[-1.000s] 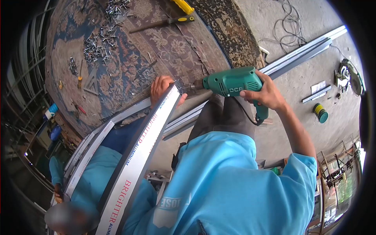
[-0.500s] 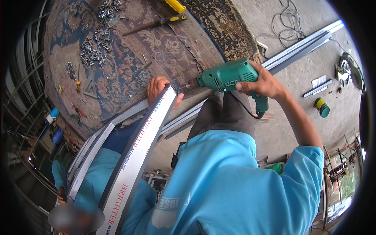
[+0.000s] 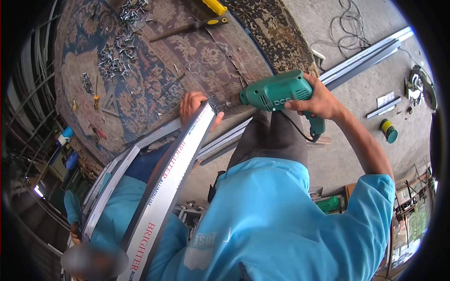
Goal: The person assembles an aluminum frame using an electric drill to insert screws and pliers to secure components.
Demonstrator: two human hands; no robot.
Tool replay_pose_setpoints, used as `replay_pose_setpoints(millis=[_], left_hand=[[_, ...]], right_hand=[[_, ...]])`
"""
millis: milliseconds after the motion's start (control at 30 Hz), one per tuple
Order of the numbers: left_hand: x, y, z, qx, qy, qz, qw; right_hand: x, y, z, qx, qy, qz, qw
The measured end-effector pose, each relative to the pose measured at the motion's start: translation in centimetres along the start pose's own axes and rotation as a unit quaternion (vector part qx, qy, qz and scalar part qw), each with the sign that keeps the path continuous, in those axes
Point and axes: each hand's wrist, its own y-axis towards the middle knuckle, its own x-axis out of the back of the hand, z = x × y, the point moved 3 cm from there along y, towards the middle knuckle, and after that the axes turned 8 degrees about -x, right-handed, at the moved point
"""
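My right hand (image 3: 321,100) is wrapped round a green corded power drill (image 3: 276,91), its chuck pointing left. The drill's front end is close to the end of a long aluminium profile (image 3: 176,164), which has white protective film lettered "BRIGHTER ALUMINUM". Around that end of the profile my left hand (image 3: 191,107) is closed, with fingers showing on both sides of it. From there the profile slants down toward the lower left, covering much of my left arm.
A patterned carpet (image 3: 164,61) covers the worktable, holding piled rivets (image 3: 115,61), a file (image 3: 187,29) and a set square (image 3: 110,104). Another person (image 3: 112,201) stands at left beside more profiles (image 3: 110,187). On the floor lie long profiles (image 3: 365,56), a cable (image 3: 347,28) and a saw (image 3: 422,86).
The whole view has shifted slightly, with things appearing a little further right. Both hands keep their hold on the drill and the profile.
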Motion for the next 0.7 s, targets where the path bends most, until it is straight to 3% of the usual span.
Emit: replay_pose_setpoints(millis=[167, 267, 700], left_hand=[[0.0, 0.0, -0.1, 0.000, -0.010, -0.007, 1.000], [0.0, 0.1, -0.2, -0.005, -0.010, -0.012, 1.000], [0.0, 0.4, 0.1, -0.015, -0.009, -0.023, 1.000]], right_hand=[[-0.1, -0.2, 0.1, 0.017, -0.001, -0.001, 1.000], [0.0, 1.0, -1.5, 0.082, -0.026, -0.021, 0.996], [0.1, 1.0, -0.4, 0.088, -0.054, -0.019, 0.994]])
